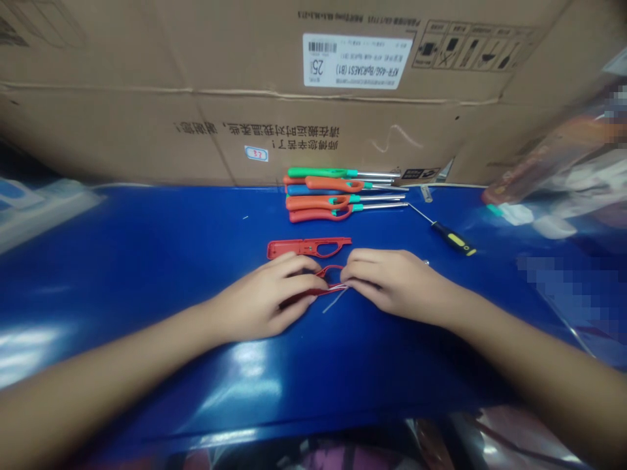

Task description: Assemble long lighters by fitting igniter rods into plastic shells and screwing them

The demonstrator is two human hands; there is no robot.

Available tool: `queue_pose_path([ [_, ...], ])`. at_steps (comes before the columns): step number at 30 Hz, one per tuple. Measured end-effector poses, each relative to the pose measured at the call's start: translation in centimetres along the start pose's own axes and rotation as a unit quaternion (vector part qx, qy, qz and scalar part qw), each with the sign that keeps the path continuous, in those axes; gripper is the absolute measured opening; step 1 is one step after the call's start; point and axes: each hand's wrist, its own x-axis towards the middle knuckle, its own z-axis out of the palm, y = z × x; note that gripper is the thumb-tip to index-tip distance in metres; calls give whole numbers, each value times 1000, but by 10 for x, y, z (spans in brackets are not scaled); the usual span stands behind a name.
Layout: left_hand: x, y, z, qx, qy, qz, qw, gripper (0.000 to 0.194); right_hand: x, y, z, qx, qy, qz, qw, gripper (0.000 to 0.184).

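My left hand (pixel 274 294) is closed around a red lighter casing half (pixel 334 271), whose trigger loop shows between my hands. At the loop's right end, the fingertips of my right hand (pixel 386 281) are pinched together. A thin pale wire or tube (pixel 335 300) sticks out below these fingertips; whether they grip it or the casing's end is hidden. Just beyond my left hand lies the other red casing half (pixel 308 247), its hollow inner side facing up.
Several long-necked lighters (pixel 321 202) in green, orange, blue and red lie stacked ahead. To their right are a black and yellow screwdriver (pixel 453 238) and a small clear part (pixel 426 194). A large cardboard box (pixel 235 59) walls off the back of the blue table (pixel 161 248).
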Motion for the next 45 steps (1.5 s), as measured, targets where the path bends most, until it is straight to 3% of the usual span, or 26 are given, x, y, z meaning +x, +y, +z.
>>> queue_pose_path([
  [8, 0, 0, 0, -11, 5, 1, 1000, 28, 0, 2, 2, 22, 1, -27, 999, 14],
  [33, -1, -3, 3, -2, 28, 11, 1000, 27, -1, -2, -1, 19, -2, 1, 1000, 16],
  [41, 0, -4, 3, 5, 24, 18, 1000, 28, -1, -3, -1, -99, -6, -15, 995, 20],
  [45, 0, -4, 3, 4, 27, 19, 999, 28, 0, -5, -2, -96, -6, -29, 995, 22],
])
